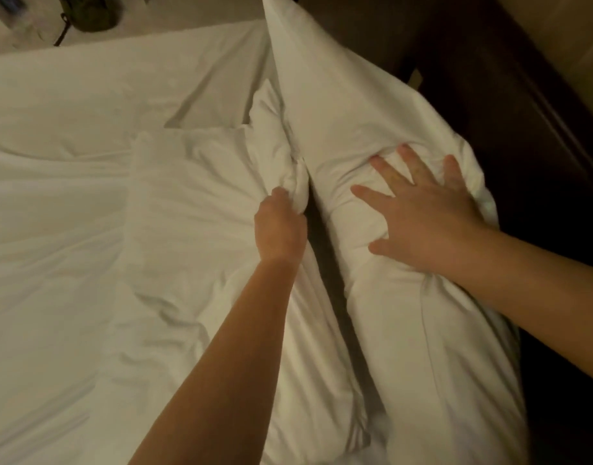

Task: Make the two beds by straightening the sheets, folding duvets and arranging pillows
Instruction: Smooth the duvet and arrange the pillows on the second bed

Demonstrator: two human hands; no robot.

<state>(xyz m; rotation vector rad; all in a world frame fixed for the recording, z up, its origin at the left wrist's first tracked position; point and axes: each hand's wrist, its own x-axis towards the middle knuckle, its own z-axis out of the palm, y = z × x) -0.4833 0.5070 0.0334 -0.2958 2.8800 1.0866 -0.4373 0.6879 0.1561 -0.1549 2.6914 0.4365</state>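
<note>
The left hand is curled tight, fingers and thumb bunching the corner of a soft white pillow into a thick twisted fold. That pillow lies flat on the bed, near its right edge. Its cotton case is creased in long shallow ridges, and one upper corner stands up in a puffed peak. The right hand lies flat with its fingers splayed wide and grips nothing. Its palm and fingertips press into a second white pillow, and the filling dimples into small radiating puckers around them. This second pillow is long and plump, smoother across its upper half. It runs along the bed's right edge beside a dark wooden headboard. A narrow dark gap separates the two pillows below the left hand, and above it they touch. The white bed sheet covers the rest of the mattress. It is matte and mostly flat toward the far edge, with one sharp diagonal crease near the first pillow and softer rumpled folds toward the near left corner. Beyond the far edge a dark, blurred bag rests on a pale floor.
</note>
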